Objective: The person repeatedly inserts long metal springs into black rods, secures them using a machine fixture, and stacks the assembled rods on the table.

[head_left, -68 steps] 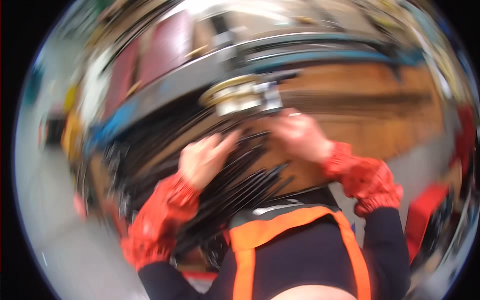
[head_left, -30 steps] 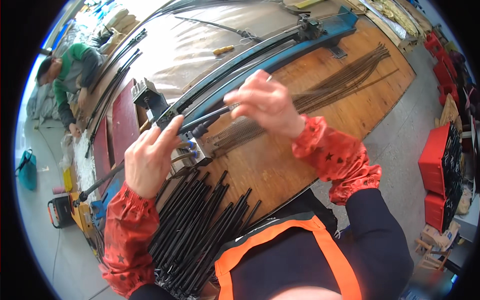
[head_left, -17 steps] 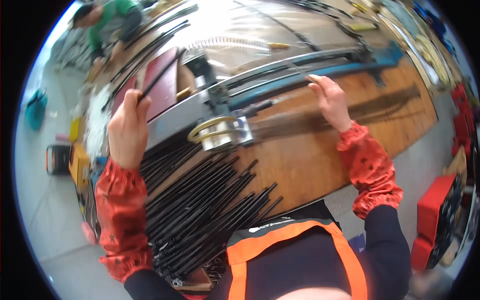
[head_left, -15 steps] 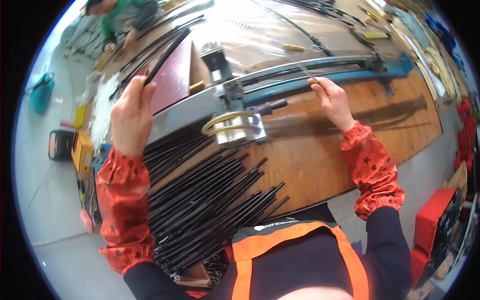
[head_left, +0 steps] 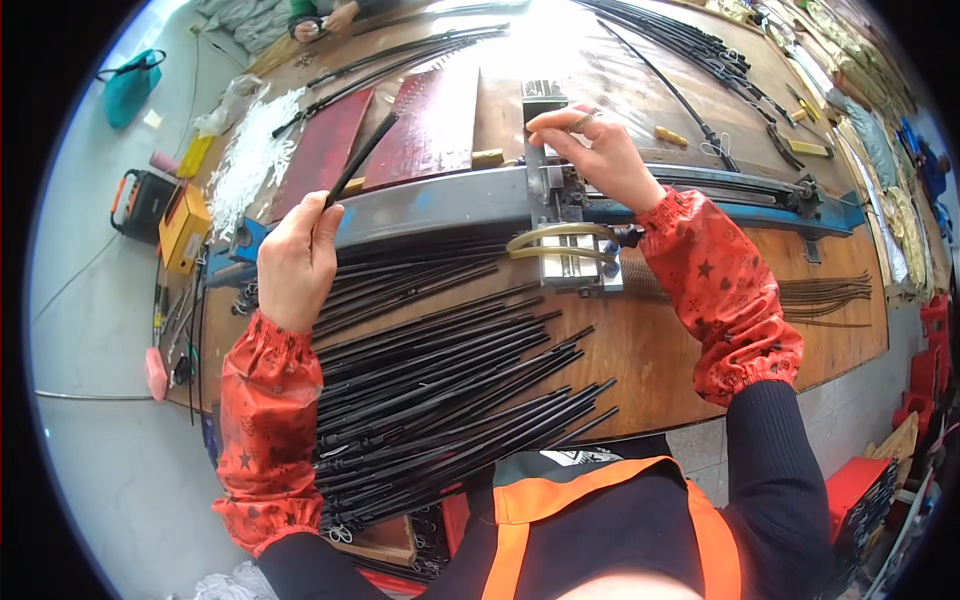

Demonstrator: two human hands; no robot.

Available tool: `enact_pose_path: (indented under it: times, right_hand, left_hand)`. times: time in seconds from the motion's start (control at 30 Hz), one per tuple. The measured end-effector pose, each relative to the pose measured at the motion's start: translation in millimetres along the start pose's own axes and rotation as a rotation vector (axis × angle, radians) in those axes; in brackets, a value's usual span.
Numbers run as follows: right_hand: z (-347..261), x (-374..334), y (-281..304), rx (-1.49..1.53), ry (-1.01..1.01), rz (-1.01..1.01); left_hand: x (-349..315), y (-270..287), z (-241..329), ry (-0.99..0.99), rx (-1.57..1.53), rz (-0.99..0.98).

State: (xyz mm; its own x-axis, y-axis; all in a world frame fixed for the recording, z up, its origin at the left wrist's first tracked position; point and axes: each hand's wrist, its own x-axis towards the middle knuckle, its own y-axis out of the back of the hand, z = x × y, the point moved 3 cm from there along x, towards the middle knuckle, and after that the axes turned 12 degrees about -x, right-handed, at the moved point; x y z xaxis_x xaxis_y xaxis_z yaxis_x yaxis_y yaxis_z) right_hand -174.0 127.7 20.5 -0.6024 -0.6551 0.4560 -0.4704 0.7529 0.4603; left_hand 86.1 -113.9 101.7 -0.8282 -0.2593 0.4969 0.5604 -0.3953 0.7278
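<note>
My left hand (head_left: 298, 255) is closed around a black tube (head_left: 362, 155), which slants up to the right over the red boards. My right hand (head_left: 598, 150) is above the metal clamp fixture (head_left: 553, 190), its fingers pinched on a thin coiled spring (head_left: 580, 122). Only a short piece of that spring shows clearly; glare washes out the area beyond it. A yellowish hose (head_left: 530, 240) loops at the fixture's near side. Many black tubes (head_left: 430, 380) lie in a pile between my left forearm and the fixture.
A blue-grey rail (head_left: 430, 205) crosses the bench through the fixture. More long springs (head_left: 825, 295) lie at right, partly behind my right sleeve. White pieces (head_left: 250, 150) are heaped at left. Another person's hand (head_left: 340, 17) shows at the far left.
My right hand has moved left with the spring, from beside the rail to above the fixture. My left hand still grips the black tube. The whole view has shifted.
</note>
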Motion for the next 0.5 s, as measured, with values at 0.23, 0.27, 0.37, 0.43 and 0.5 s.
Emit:
enact_pose_path:
  times: [0.23,0.27,0.37,0.43,0.5]
  right_hand:
    - [-1,2,-12,-0.506,0.281,-0.018]
    - [1,5,-14,-0.539,0.29,-0.056]
    - [-11,13,-20,-0.633,0.33,-0.158]
    - [-15,13,-25,-0.698,0.357,-0.221]
    - [-18,13,-29,-0.798,0.428,-0.155]
  left_hand:
    - [6,-17,2,0.013,-0.015,-0.041]
    - [6,-18,1,0.016,-0.014,-0.039]
    - [5,-21,-4,0.02,0.001,-0.039]
    - [4,-21,-4,0.018,0.009,-0.041]
    - [5,-20,-4,0.055,-0.007,-0.051]
